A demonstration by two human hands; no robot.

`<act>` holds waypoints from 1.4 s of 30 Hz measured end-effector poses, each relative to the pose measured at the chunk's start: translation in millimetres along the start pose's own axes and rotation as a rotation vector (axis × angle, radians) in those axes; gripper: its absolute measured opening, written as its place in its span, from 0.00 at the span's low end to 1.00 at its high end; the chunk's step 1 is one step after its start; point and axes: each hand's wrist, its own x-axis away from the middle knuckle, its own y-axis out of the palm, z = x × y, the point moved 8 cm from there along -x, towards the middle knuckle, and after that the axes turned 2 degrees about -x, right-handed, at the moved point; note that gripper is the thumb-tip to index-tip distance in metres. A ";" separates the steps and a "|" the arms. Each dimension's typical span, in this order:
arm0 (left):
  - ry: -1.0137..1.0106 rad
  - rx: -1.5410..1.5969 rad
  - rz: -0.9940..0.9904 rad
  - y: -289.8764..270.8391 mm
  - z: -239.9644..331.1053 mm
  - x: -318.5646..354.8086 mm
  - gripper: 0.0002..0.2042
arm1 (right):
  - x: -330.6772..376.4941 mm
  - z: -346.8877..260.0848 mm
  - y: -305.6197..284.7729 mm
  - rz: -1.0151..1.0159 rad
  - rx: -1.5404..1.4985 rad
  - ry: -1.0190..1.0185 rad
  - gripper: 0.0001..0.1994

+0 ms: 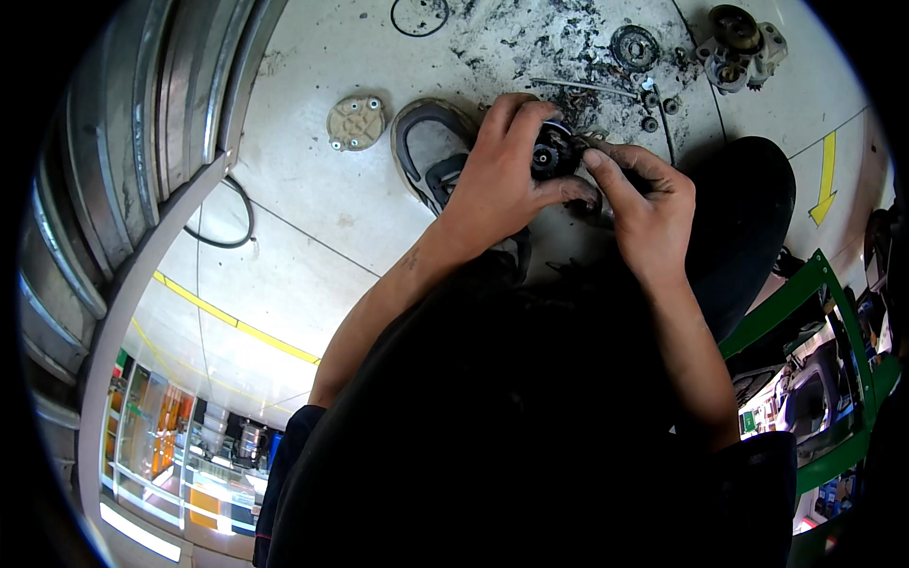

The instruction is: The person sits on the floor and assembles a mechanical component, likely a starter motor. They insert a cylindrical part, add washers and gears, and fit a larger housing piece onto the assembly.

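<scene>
Gripping black round part [552,151] between both hands' fingers [530,118].

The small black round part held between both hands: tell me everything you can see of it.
The small black round part looks like dark, grimy metal or plastic, roughly cylindrical, with a round end face and a small central hole turned toward the camera. It is held up above the tiled floor, in front of a grey shoe. The left hand wraps it from the left; the right hand touches its right side with its fingers. Its far side is hidden.
</scene>
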 end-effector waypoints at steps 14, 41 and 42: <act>-0.027 -0.009 -0.014 4.6 -4.3 3.3 0.39 | 1.5 2.2 6.1 -0.011 -0.066 0.104 0.09; -0.010 -0.014 0.053 9.1 1.8 -0.4 0.25 | -7.3 27.1 8.2 0.029 -0.154 0.041 0.08; -0.025 0.000 0.058 8.8 3.9 -1.4 0.23 | -6.4 26.7 6.3 0.025 -0.136 0.029 0.08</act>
